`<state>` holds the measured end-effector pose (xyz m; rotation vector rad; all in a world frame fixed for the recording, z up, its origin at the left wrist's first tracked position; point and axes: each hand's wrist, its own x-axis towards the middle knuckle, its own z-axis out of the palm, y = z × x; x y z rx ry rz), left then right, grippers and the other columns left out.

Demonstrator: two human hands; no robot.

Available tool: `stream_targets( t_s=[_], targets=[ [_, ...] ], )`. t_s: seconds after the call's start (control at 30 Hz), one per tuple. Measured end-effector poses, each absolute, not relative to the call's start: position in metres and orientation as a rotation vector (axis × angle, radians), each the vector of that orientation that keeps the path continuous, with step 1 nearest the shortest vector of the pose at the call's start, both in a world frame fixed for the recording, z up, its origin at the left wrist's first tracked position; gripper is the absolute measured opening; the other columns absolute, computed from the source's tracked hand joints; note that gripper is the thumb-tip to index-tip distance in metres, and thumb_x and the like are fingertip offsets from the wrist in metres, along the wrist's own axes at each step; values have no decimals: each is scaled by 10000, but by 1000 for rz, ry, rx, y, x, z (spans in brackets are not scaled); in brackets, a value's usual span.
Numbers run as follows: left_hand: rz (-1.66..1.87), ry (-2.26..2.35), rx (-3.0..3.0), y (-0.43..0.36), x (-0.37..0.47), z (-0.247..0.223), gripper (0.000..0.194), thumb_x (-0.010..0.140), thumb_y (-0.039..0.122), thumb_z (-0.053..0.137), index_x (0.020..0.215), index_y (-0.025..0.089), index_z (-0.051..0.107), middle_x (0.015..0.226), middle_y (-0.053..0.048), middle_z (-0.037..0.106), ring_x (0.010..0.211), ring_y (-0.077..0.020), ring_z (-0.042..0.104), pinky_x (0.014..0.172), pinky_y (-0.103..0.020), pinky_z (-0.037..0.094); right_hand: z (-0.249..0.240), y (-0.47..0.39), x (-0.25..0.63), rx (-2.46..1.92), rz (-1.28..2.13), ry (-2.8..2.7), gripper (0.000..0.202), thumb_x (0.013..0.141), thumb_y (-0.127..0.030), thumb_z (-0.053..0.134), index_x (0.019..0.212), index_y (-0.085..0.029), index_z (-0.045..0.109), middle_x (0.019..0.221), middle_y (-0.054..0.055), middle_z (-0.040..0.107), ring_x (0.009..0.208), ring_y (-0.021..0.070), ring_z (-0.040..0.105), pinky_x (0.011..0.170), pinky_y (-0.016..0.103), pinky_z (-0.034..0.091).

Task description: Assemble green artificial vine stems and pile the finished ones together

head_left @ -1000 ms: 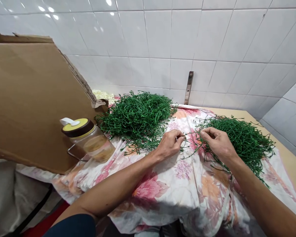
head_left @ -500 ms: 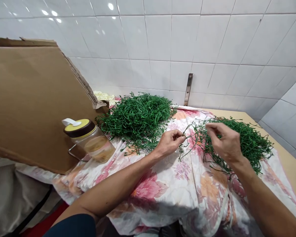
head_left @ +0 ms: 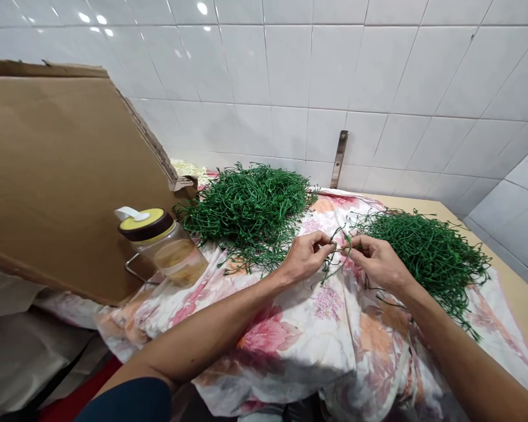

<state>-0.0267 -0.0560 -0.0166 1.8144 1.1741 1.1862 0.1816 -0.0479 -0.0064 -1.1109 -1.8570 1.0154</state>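
Between thumb and fingers, my left hand [head_left: 307, 256] pinches a few thin green stems [head_left: 328, 273] with small knobbed ends, which look like artificial flower stems. Close beside it on the right, my right hand [head_left: 379, 261] is closed in a pinch on a stem of the same kind. The fingertips are nearly touching, so how the stems cross there is hard to make out. A large tangled pile of green stems [head_left: 250, 205] lies behind my left hand. Another pile of stems [head_left: 422, 252] lies to the right, beyond my right hand.
A floral cloth [head_left: 268, 337] covers most of the wooden table [head_left: 525, 316]. At left stand a cardboard sheet [head_left: 61, 176] and a clear jar [head_left: 178, 261] with a yellow lid. Pale pieces [head_left: 189, 170] lie at the back. A metal strip [head_left: 339, 158] leans against the tiled wall [head_left: 286, 64].
My right hand has moved left from above the right pile to meet my left hand, and now pinches a stem. My left hand has stayed nearly in place with its stems.
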Motion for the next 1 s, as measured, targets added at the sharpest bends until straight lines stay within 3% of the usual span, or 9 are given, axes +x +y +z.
stream_targets(
  t_s=[0.17, 0.3, 0.37, 0.47, 0.73, 1.0],
  targets=[
    [1194, 1154, 1784, -54, -26, -17, 195, 867, 322, 632, 823, 139, 683, 690, 9, 598, 616, -105, 468, 589, -241, 350, 0, -50, 184, -1067, 946, -2005, 248, 898, -420, 656, 910, -188, 743, 845, 42, 724, 739, 175, 626, 661, 272, 488],
    [1198, 1085, 1696, -49, -25, -22, 207, 857, 335, 650, 812, 135, 675, 724, -4, 623, 659, -116, 516, 619, -239, 391, 2, -50, 184, -1027, 1236, -1830, 480, 938, -595, 557, 887, -154, 740, 750, 53, 671, 633, 149, 568, 542, 258, 460],
    [1185, 1085, 1680, -47, -24, -25, 217, 855, 345, 658, 794, 137, 670, 712, -1, 618, 652, -113, 515, 610, -235, 390, -1, -49, 183, -1067, 1402, -1668, 492, 884, -635, 615, 951, -160, 727, 733, 43, 660, 562, 137, 538, 457, 248, 433],
    [1168, 1065, 1698, -47, -24, -28, 213, 863, 340, 654, 827, 133, 689, 754, -17, 649, 674, -120, 545, 628, -241, 407, -9, -46, 179, -1095, 1481, -1595, 450, 766, -561, 776, 991, -180, 697, 672, -4, 632, 497, 116, 500, 426, 234, 407],
    [1174, 1012, 1690, -47, -24, -35, 204, 837, 336, 696, 851, 132, 689, 791, -25, 661, 710, -127, 571, 648, -237, 420, -18, -43, 176, -1103, 975, -1888, 249, 855, -415, 685, 885, -173, 732, 754, 29, 699, 667, 157, 605, 631, 265, 470],
    [1198, 1073, 1702, -49, -26, -24, 193, 851, 331, 663, 821, 141, 673, 743, 1, 621, 670, -111, 523, 620, -232, 390, -8, -45, 179, -1195, 909, -1697, 211, 886, -398, 627, 854, -190, 624, 632, -13, 598, 517, 137, 534, 498, 253, 427]
  ],
)
